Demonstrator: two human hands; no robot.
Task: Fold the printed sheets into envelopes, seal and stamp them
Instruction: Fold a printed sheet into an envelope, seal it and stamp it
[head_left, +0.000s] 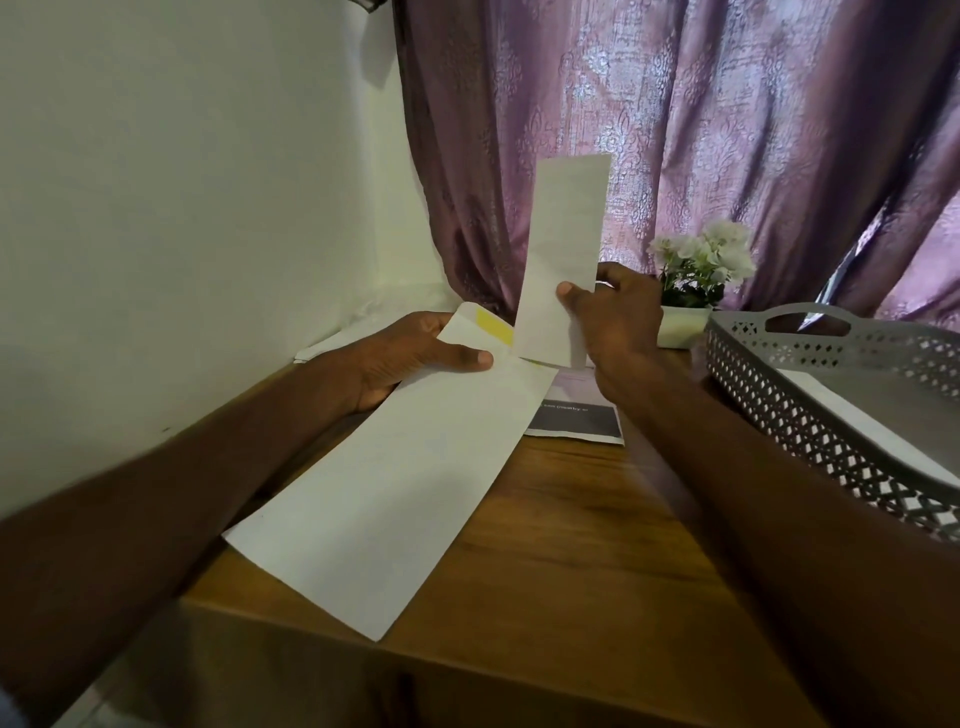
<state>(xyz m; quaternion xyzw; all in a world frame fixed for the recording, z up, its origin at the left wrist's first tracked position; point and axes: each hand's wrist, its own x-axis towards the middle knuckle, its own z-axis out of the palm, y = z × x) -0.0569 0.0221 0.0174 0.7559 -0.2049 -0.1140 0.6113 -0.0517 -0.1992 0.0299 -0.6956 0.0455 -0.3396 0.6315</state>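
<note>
Two hands over a wooden table (545, 545): the left hand (410, 358) grips one envelope (395, 478), the right hand (613, 322) pinches one folded sheet (563, 249) upright at its mouth. Print beneath unreadable.

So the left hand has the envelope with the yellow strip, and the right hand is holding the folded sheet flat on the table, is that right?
Not quite. The head view shows the right hand pinching the folded sheet upright in the air above the envelope's open end, not flat on the table. The left hand does hold the envelope with the yellow strip.
</note>
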